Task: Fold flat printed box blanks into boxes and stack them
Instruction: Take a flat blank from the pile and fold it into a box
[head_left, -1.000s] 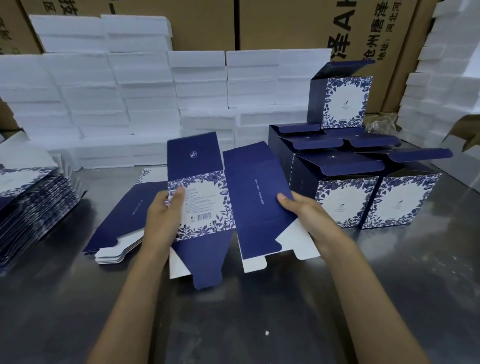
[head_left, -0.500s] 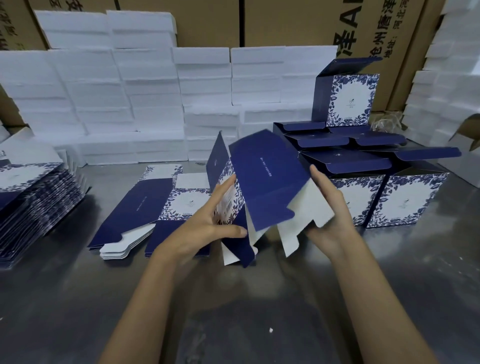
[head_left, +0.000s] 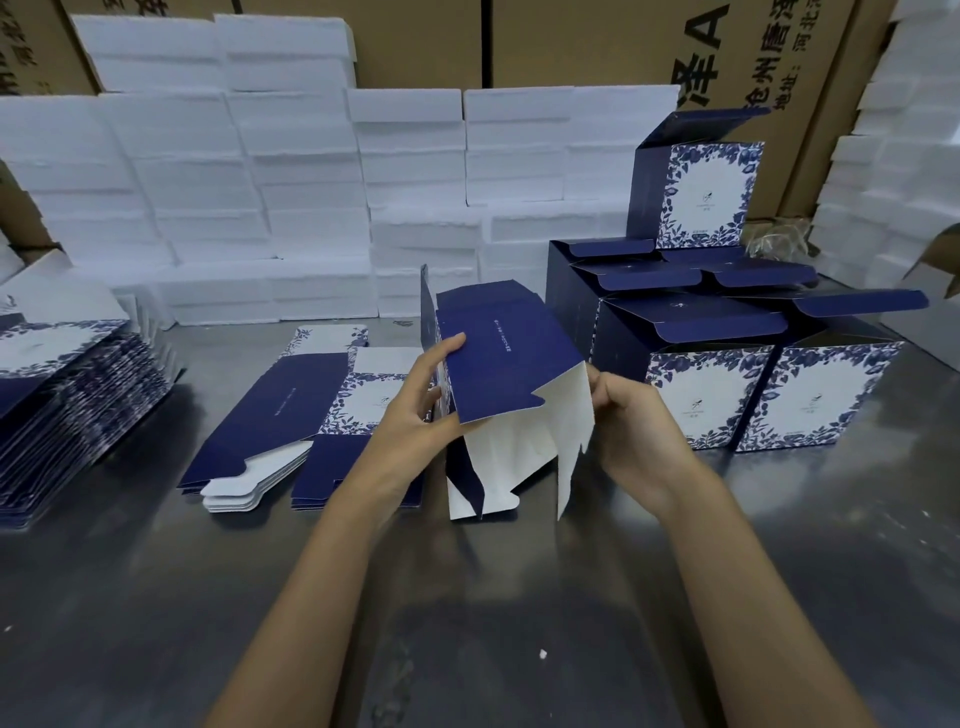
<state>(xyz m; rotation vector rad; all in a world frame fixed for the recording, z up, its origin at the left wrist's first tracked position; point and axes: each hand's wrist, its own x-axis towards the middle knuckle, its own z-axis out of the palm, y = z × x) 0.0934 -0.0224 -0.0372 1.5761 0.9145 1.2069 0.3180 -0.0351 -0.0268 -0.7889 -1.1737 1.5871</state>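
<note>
Head view, centre of frame: the left hand (head_left: 415, 410) grips the blank (head_left: 509, 364) by its navy panel while the right hand (head_left: 623, 415) pinches the white inner edge, likely squaring it up. Finished boxes (head_left: 711, 395) stack right, within easy reach.

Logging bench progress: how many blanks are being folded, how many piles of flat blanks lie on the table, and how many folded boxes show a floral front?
blank being folded: 1
Piles of flat blanks: 2, left pile, middle pile
Folded boxes showing a floral front: 3, top box, front-left box, front-right box
Total: 6
</note>
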